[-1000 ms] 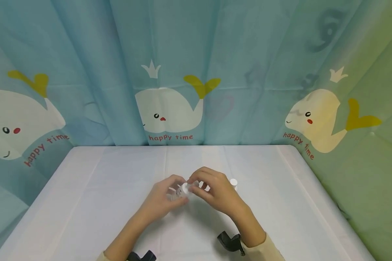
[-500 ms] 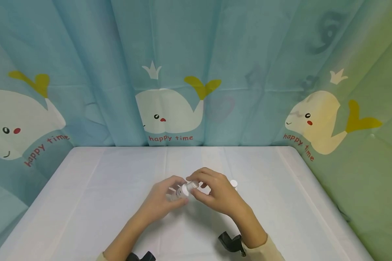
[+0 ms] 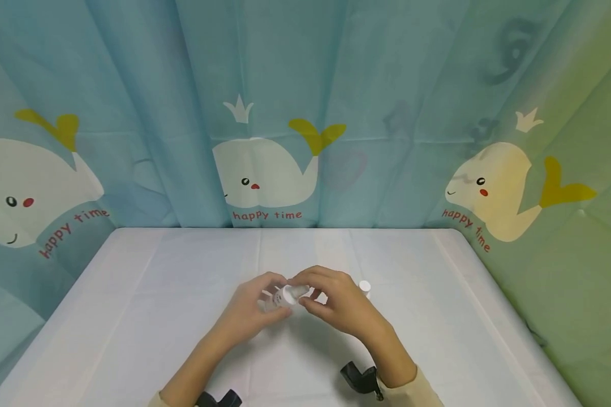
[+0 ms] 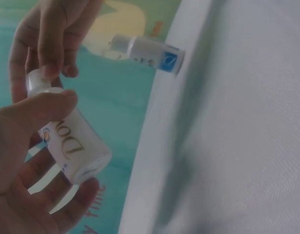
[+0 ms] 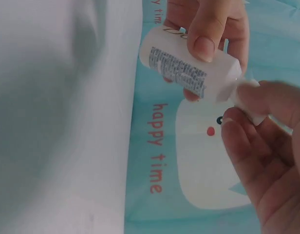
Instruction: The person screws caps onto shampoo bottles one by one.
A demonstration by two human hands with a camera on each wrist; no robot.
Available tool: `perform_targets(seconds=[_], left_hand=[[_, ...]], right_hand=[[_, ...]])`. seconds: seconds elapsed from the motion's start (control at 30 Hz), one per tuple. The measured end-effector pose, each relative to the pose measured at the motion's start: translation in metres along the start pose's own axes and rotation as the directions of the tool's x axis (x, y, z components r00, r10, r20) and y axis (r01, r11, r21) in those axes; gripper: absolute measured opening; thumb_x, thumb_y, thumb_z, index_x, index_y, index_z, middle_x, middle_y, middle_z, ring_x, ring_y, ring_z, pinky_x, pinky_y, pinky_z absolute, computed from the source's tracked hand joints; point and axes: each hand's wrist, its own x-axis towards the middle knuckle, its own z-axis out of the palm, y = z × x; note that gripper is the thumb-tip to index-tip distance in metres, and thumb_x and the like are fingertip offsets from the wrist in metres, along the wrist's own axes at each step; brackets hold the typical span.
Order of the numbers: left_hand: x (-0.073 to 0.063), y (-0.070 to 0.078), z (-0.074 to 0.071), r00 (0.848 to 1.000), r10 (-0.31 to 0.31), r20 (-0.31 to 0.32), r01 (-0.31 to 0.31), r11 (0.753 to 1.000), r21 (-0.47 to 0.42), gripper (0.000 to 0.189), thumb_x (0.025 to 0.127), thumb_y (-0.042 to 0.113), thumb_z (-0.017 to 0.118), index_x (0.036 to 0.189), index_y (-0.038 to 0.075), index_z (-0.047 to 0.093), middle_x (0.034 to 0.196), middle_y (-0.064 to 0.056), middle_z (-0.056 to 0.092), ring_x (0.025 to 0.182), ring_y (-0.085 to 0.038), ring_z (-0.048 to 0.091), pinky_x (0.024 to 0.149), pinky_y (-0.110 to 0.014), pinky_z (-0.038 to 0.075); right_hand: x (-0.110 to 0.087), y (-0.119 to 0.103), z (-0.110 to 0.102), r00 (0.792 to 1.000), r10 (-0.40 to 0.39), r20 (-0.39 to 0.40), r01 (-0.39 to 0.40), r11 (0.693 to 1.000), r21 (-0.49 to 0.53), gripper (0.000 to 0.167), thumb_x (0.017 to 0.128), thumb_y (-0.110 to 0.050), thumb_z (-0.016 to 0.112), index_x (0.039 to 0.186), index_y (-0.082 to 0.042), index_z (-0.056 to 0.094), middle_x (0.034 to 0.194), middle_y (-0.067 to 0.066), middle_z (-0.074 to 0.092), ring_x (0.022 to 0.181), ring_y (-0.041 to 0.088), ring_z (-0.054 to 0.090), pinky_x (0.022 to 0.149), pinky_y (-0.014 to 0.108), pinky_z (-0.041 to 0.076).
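Observation:
My left hand (image 3: 252, 308) grips a small white bottle (image 4: 82, 151) round its body, thumb on one side and fingers on the other. Gold letters show on its label in the left wrist view, and small print (image 5: 177, 70) on its back in the right wrist view. The bottle is tilted, its cap (image 5: 250, 100) towards my right hand (image 3: 338, 299). Thumb and fingers of that hand pinch the cap, with the thumb on top in the right wrist view. The cap looks whitish and translucent from above.
A second small bottle (image 4: 152, 54), white with a blue patch, stands on the white-covered table (image 3: 183, 271) just beyond my right hand; its white cap (image 3: 364, 286) shows from above. Black wrist mounts (image 3: 358, 377) hang at both wrists. A whale-print curtain (image 3: 387, 113) encloses the table.
My right thumb and fingers have shifted round the cap, leaving more of it visible from above than a second ago. The left hand and its bottle have barely moved.

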Motion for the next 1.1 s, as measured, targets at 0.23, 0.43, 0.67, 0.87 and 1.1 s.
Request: perform_targets(seconds=[0.23,0.43,0.67,0.87,1.1], left_hand=[[-0.0006,-0.0022,0.0033,0.999,0.034,0.011,-0.034,0.999,0.021,0.044,0.078,0.019,0.084,0.118,0.018,0.064,0.107,0.009,0.068,0.094,-0.010,0.064,0.081,-0.032,0.057],[-0.0008,-0.0012,0.0044,0.998,0.067,0.005,-0.067,0.997,0.027,0.045,0.079,0.019,0.084,0.119,0.020,0.064,0.110,0.011,0.067,0.095,-0.006,0.062,0.081,-0.030,0.057],[-0.0004,0.0014,0.0019,0.999,0.037,-0.006,-0.037,0.999,0.026,0.042,0.077,0.018,0.085,0.114,0.024,0.064,0.103,0.013,0.067,0.091,-0.006,0.062,0.080,-0.029,0.056],[0.0005,0.0020,-0.0005,1.000,0.014,-0.003,-0.014,1.000,0.021,0.042,0.078,0.018,0.085,0.114,0.024,0.064,0.105,0.013,0.067,0.093,-0.007,0.062,0.081,-0.031,0.056],[0.0002,-0.0019,0.0005,0.999,0.043,0.019,-0.044,0.998,0.039,0.041,0.080,0.020,0.084,0.117,0.019,0.066,0.109,0.009,0.069,0.095,-0.008,0.062,0.082,-0.033,0.058]], right_hand=[[-0.0013,-0.0014,0.0000,1.000,0.030,0.006,-0.030,0.998,-0.056,0.028,0.087,-0.009,0.074,0.114,-0.015,0.072,0.110,-0.005,0.069,0.094,0.006,0.063,0.076,0.025,0.057],[-0.0006,-0.0012,0.0033,0.999,-0.016,-0.035,0.014,0.998,-0.065,0.023,0.088,-0.011,0.076,0.110,-0.015,0.070,0.110,-0.006,0.065,0.097,0.007,0.063,0.079,0.019,0.054],[0.0003,0.0001,0.0033,0.999,-0.037,-0.036,0.036,0.999,-0.009,0.019,0.085,-0.009,0.078,0.101,-0.013,0.069,0.103,-0.007,0.068,0.094,0.006,0.063,0.074,0.023,0.057],[0.0005,0.0023,0.0002,0.998,-0.067,-0.012,0.067,0.998,0.009,0.025,0.086,0.001,0.074,0.107,-0.011,0.070,0.108,-0.003,0.072,0.098,0.009,0.066,0.077,0.025,0.058],[-0.0001,0.0024,-0.0031,0.998,-0.032,0.050,0.030,0.999,0.039,0.029,0.086,0.003,0.073,0.112,-0.011,0.071,0.113,-0.005,0.072,0.104,0.007,0.066,0.084,0.023,0.056]])
